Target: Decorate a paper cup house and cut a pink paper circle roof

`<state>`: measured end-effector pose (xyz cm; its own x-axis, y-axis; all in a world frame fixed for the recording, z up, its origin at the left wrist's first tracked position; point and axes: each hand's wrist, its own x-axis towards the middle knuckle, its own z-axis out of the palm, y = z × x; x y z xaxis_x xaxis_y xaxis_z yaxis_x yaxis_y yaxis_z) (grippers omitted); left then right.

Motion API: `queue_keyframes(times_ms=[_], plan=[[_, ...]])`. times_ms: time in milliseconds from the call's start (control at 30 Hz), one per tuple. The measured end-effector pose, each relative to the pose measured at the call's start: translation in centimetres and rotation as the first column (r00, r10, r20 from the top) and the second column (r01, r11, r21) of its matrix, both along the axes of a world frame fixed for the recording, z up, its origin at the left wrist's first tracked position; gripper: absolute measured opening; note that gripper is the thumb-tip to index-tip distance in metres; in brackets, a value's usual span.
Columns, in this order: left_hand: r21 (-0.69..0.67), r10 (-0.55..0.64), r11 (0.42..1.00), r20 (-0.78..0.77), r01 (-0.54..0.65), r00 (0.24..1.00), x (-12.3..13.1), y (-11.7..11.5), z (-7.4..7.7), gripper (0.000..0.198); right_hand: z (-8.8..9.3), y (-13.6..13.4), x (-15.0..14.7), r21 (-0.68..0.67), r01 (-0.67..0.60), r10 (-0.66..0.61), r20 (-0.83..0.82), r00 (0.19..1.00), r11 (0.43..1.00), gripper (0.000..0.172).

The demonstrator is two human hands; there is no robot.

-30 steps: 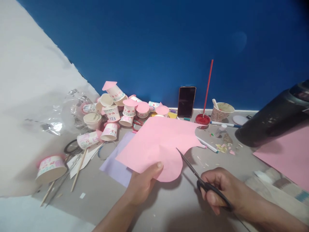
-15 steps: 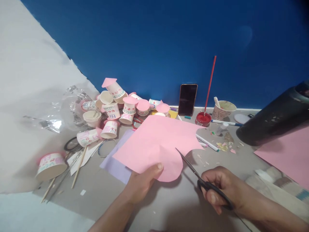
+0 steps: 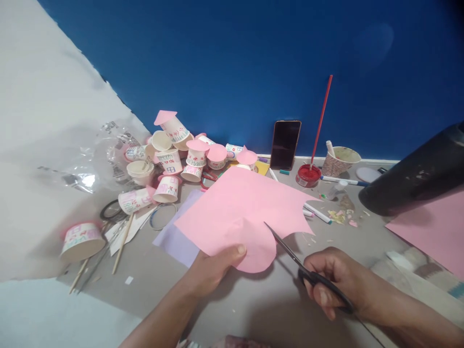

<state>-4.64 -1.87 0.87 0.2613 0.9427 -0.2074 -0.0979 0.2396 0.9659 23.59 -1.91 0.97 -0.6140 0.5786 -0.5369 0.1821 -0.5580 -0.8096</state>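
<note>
A sheet of pink paper (image 3: 232, 203) is pinched in my left hand (image 3: 217, 263), thumb on top and the other fingers hidden beneath. Its right side has curved cut-outs, and a rounded, partly cut lobe curves beside my thumb. My right hand (image 3: 333, 285) grips black-handled scissors (image 3: 290, 251), fingers in the loops. Their blades lie at the cut along the lobe's right edge, with the tip over the paper. Under the pink sheet, a lilac sheet (image 3: 176, 249) rests on the grey table.
Decorated paper cups (image 3: 168, 188) with pink cone tops crowd the left back. A phone (image 3: 285, 145) leans on the blue wall beside a red paint jar (image 3: 308, 175) holding a red stick. Right of them lie a patterned cup (image 3: 339, 162), markers (image 3: 319, 212) and a dark cylinder (image 3: 409, 171).
The view has shifted slightly, moving the background. The pink sheet's right side sits a little farther right and lower. Both hands keep their grips.
</note>
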Motion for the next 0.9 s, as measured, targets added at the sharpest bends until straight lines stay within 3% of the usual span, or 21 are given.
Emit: queue_keyframes(times_ms=[300, 433, 600, 900], plan=[[-0.048, 0.011, 0.999, -0.036, -0.013, 0.999, 0.1, 0.2, 0.6, 0.061, 0.1, 0.0, 0.2, 0.033, -0.013, 0.014, -0.022, 1.0, 0.999, 0.046], [-0.06, 0.0, 0.998, -0.046, -0.002, 0.999, -0.2, 0.1, 0.6, 0.062, 0.1, 0.0, 0.1, 0.007, -0.015, 0.015, 0.011, 1.0, 1.0, 0.035], [-0.066, 0.008, 0.998, -0.081, -0.013, 0.997, -0.9, -0.3, 0.0, 0.049, 0.4, 0.1, 0.0, -0.039, -0.023, 0.024, 0.013, 1.0, 0.999, 0.022], [-0.07, -0.032, 0.997, -0.087, 0.026, 0.996, -1.1, -0.3, 0.2, 0.054, -0.4, -0.1, 0.4, -0.022, -0.048, 0.048, -0.002, 0.999, 0.999, 0.037]])
